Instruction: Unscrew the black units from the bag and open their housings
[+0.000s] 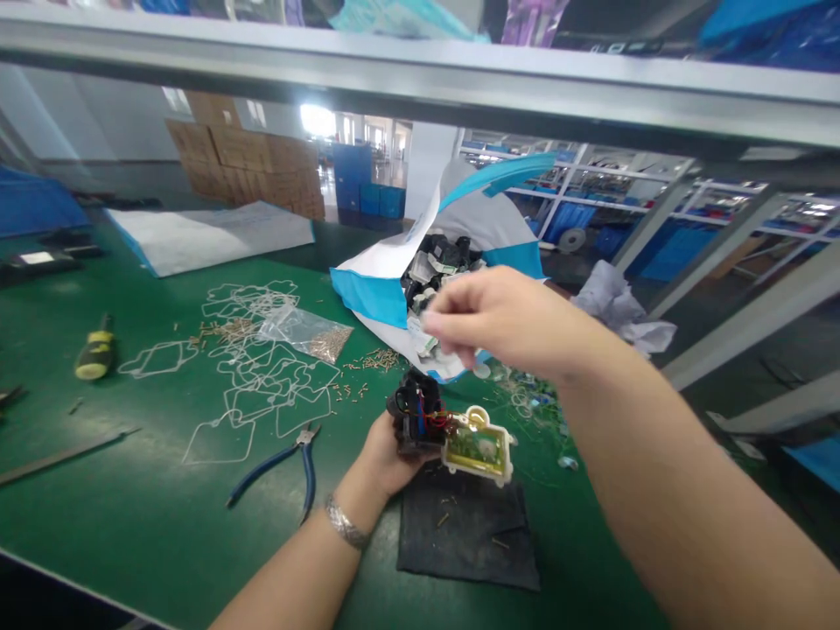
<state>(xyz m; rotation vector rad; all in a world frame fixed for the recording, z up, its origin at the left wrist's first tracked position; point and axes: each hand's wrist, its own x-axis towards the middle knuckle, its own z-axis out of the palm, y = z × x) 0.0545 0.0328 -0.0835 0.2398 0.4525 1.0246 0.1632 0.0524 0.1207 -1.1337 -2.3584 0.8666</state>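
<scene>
My left hand [388, 457] is wrapped round a black device housing [417, 413] with its inside exposed. Red and other coloured wires run from it to a yellowish circuit board in a pale frame [479, 451], which hangs out to the right over a black mat [467, 538]. Raised above the housing, my right hand [482, 315] has its fingers curled and thumb pressed in. Its fingertips are blurred, and whatever they may hold cannot be made out. Behind that hand, a white and blue bag [374, 296] lies open with several black and pale parts [437, 262] inside.
Left on the green table are wire gaskets [279, 385], small brass screws [377, 359], a plastic bag of screws [328, 341], blue-handled cutters [303, 451], a yellow-black screwdriver [97, 350] and a thin metal blade [59, 459]. A shelf beam [420, 74] crosses overhead. Crumpled paper [613, 302] sits right.
</scene>
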